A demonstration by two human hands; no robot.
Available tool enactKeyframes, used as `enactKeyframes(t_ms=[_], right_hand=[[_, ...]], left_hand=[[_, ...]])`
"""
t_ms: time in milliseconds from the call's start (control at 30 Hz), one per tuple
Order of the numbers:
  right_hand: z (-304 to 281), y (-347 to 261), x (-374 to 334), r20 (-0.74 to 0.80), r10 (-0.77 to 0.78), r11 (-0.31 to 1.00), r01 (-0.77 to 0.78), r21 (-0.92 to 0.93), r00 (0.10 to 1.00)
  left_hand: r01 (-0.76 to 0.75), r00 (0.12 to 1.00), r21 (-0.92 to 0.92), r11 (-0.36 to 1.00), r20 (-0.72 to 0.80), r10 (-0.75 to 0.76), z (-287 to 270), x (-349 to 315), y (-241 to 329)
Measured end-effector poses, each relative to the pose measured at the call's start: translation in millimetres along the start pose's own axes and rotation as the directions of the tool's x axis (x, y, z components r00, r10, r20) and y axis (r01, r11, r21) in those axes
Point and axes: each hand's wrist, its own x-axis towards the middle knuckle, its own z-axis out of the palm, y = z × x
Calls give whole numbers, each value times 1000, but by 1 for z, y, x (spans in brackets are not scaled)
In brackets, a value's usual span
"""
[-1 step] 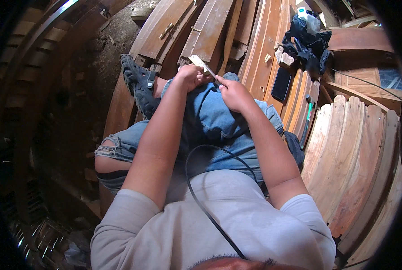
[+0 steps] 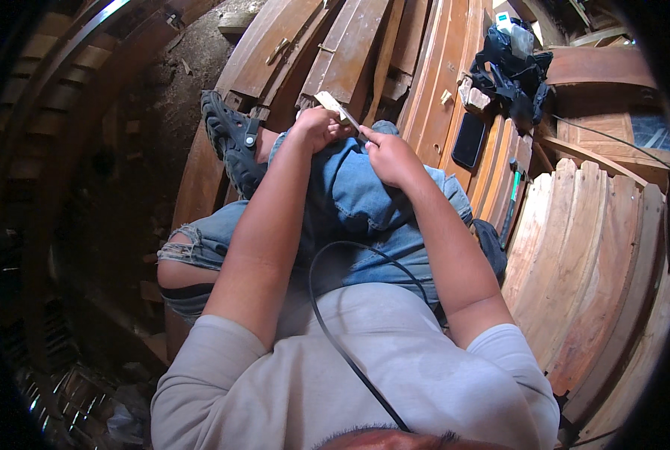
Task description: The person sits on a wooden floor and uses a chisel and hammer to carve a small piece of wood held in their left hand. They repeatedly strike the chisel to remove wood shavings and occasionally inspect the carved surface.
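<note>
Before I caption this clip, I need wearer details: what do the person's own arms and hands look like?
The left hand and right hand are bare, with no gloves. Short, pale grey T-shirt sleeves end above the elbows, leaving both forearms uncovered. No watch or bracelet shows on either wrist, and no cable runs along the arms.

Rough brown floor [image 2: 176, 94] (mostly shadowed)

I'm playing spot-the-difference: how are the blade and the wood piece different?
The blade is grey; the wood piece is pale yellow. The blade looks thinner, the wood piece wider. The right hand has the blade; the left hand has the wood piece. Both are hand-held.
</note>
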Motion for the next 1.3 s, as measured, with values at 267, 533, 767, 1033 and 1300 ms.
enactKeyframes(t_ms=[267,533,767,1033,1300], right_hand=[[4,-4,1,-30,14,998,-16,-67,999],[4,4,4,-16,40,995,-38,91,999],[-45,11,-15,262,-95,396,-205,895,960],[-62,34,-2,75,-317,14,-74,997,945],[-75,4,48,-370,-128,624,364,691,920]], left_hand=[[3,1000,32,999,3,-3,1,2,-1],[-12,1000,53,998,-28,14,-7,18,-6],[-7,1000,-51,999,5,8,-12,11,-2],[32,999,21,999,0,-32,-11,2,9],[-81,993,639,765,-15,118,-3,-26,34]])
